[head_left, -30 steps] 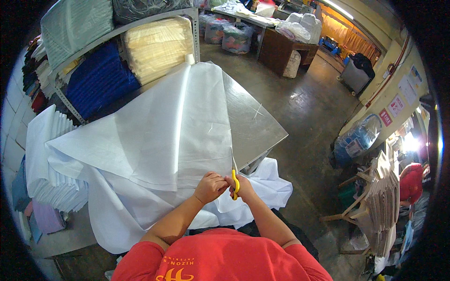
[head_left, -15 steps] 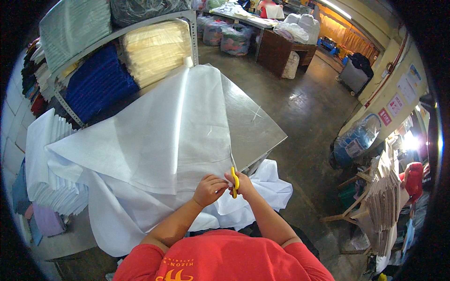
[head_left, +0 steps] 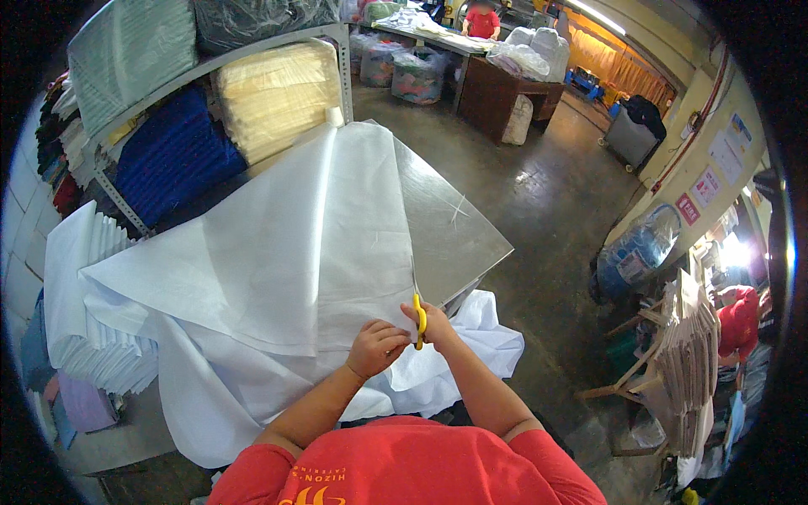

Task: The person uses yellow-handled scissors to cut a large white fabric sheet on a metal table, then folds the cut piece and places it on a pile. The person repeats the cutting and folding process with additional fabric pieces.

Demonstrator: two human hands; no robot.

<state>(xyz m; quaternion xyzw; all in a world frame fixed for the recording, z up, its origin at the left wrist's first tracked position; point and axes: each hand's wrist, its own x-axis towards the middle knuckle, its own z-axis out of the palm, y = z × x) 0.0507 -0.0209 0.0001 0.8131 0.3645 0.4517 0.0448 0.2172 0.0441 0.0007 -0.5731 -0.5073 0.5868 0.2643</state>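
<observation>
A large white sheet of fabric (head_left: 252, 252) is draped over a steel-topped table (head_left: 454, 210) and hangs in loose folds at its near side. My right hand (head_left: 428, 326) is closed on yellow-handled scissors (head_left: 419, 313), whose blades lie along the fabric's right edge. Just left of them my left hand (head_left: 378, 348) pinches the edge of the white fabric with curled fingers. A folded stack of white cloth (head_left: 80, 295) lies at the left, next to the draped sheet.
A metal shelf (head_left: 345, 76) of bagged fabric bundles stands behind the table. A person in red (head_left: 482, 21) is at a far table. Bags (head_left: 417, 80), a brown desk (head_left: 480, 93) and a grey cart (head_left: 631, 139) stand further back; wrapped items (head_left: 631, 252) and cardboard (head_left: 682, 370) line the right.
My right hand and the scissors have moved slightly up along the fabric edge, away from me. My left hand has shifted a little. The far person in red shows more fully now.
</observation>
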